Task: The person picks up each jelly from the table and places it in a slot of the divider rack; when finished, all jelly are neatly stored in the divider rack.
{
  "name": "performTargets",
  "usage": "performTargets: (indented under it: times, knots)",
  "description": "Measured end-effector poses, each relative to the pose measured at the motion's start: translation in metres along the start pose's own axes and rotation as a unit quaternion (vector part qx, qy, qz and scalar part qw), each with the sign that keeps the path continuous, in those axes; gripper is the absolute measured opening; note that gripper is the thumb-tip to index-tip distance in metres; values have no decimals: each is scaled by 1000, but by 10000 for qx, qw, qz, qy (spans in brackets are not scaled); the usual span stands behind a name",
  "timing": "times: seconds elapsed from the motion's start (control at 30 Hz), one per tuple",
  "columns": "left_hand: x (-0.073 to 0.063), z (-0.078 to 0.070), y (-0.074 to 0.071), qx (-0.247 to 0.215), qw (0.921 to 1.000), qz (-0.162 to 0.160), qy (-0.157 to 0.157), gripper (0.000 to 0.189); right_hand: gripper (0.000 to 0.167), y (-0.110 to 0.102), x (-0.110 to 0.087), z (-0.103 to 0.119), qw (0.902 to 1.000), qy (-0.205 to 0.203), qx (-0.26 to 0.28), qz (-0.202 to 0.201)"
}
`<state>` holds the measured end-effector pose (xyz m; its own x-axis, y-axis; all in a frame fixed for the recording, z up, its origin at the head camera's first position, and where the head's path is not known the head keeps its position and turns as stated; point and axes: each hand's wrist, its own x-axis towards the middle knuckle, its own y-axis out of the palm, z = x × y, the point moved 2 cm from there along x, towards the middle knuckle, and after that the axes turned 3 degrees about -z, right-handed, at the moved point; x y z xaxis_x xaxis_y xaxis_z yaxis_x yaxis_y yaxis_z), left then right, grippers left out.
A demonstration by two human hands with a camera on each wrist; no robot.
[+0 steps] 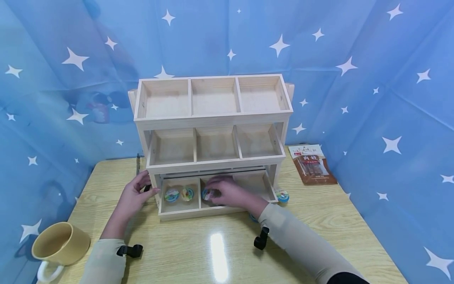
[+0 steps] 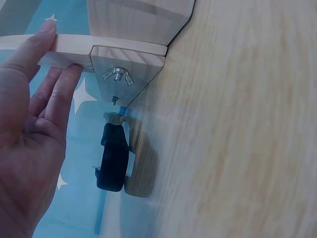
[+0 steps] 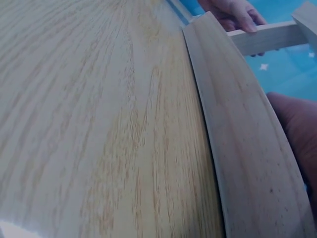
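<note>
A three-tier wooden rack (image 1: 213, 120) stands on the table, each tier split into three compartments. My left hand (image 1: 136, 197) holds its side upright, thumb on one face and fingers on the other, as the left wrist view shows. My right hand (image 1: 227, 192) reaches into the bottom tier's middle compartment. Its fingers pinch a small round cup with a blue edge (image 1: 205, 193), mostly hidden by them. Two similar cups, one blue-edged (image 1: 172, 195) and one more colourful (image 1: 187, 194), lie in the bottom left compartment. The right wrist view shows mainly the tier's front board (image 3: 237, 124).
Another round cup (image 1: 282, 196) sits on the table against the rack's right side, and part of one (image 1: 253, 218) shows beneath my right forearm. A yellow mug (image 1: 76, 242) stands front left. A brown and white food packet (image 1: 312, 165) lies back right. Star-patterned blue cloth (image 1: 213, 39) surrounds the table.
</note>
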<state>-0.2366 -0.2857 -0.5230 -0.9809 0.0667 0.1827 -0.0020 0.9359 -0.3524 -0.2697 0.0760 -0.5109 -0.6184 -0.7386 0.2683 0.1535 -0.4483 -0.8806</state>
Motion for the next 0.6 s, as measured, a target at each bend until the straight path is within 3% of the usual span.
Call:
performTargets:
  times: [0.6]
  knots:
    - [-1,-1,1,-76,10000,10,-9,73,40,-2,0,-4,9991,180,368,-65]
